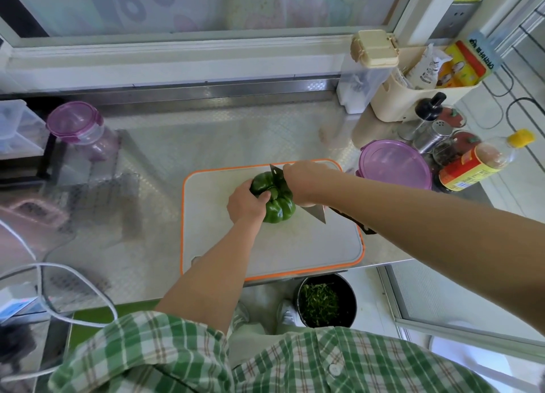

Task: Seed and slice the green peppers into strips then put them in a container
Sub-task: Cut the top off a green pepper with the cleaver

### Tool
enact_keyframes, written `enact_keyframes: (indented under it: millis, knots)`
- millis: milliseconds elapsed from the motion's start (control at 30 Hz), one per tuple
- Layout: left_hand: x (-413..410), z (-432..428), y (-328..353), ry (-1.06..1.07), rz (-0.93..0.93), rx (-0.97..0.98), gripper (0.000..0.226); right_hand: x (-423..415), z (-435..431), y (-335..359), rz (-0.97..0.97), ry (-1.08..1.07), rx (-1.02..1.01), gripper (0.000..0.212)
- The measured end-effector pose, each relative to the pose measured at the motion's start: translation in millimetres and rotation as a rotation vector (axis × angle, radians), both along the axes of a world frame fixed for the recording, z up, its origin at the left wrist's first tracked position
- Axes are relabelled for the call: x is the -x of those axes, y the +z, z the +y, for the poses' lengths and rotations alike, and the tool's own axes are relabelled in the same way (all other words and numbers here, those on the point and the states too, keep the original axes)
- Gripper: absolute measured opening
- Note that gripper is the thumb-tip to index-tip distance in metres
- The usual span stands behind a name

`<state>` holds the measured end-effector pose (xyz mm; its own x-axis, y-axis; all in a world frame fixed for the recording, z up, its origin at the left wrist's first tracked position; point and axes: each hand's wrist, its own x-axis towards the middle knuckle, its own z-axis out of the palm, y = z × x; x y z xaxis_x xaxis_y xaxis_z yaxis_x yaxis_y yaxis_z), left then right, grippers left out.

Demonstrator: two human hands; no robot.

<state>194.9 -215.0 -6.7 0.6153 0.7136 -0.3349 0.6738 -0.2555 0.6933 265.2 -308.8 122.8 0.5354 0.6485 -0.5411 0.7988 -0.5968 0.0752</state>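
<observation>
Left hand (246, 204) grips the green pepper (280, 210), fingers curled over its far side and thumb near the stem. The pepper sits whole on the orange-rimmed cutting board (265, 251). Right hand (303, 183) lies over the back of the knife (318, 214) blade, which crosses the pepper; whether its fingers curl round the blade cannot be told. The board rests on the steel bench (177, 145), and a purple-lidded container (395, 164) stands just beside the board's right corner.

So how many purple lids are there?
2. The jar lid is on the jar at the left; the round lid sits right of the board. Others could be hidden.
</observation>
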Motion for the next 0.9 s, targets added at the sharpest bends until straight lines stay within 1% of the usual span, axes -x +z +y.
enact_keyframes:
  millis: [233, 333, 433, 500, 567, 633, 700, 800, 900]
  knots:
    - [2, 0, 0, -0.019, 0.011, -0.003, 0.042, 3, 1, 15, 0.0, 0.047, 0.07, 0.023]
    - [0, 0, 2, -0.022, 0.027, -0.012, 0.042, 4, 4, 13, 0.012, 0.015, 0.078, 0.018]
    - [-1, 1, 3, -0.031, 0.033, -0.014, 0.042, 4, 2, 13, 0.017, 0.009, 0.077, 0.02]
    - [0, 2, 2, -0.036, 0.037, -0.013, 0.043, 3, 1, 19, 0.002, 0.041, 0.099, 0.005]
    - [0, 1, 2, -0.038, 0.036, -0.015, 0.044, 3, -1, 24, 0.015, 0.051, 0.128, 0.012]
    - [0, 1, 2, -0.044, 0.028, -0.025, 0.044, 5, -1, 26, 0.029, 0.059, 0.144, 0.005]
    - [1, 1, 2, -0.042, 0.023, -0.034, 0.043, 8, 0, 21, -0.004, 0.068, 0.142, 0.012]
    - [1, 1, 4, -0.043, 0.027, -0.034, 0.042, 8, 3, 14, -0.016, 0.053, 0.14, 0.006]
    - [0, 0, 6, -0.041, 0.029, -0.026, 0.042, 8, 1, 11, -0.01, 0.008, 0.109, 0.017]
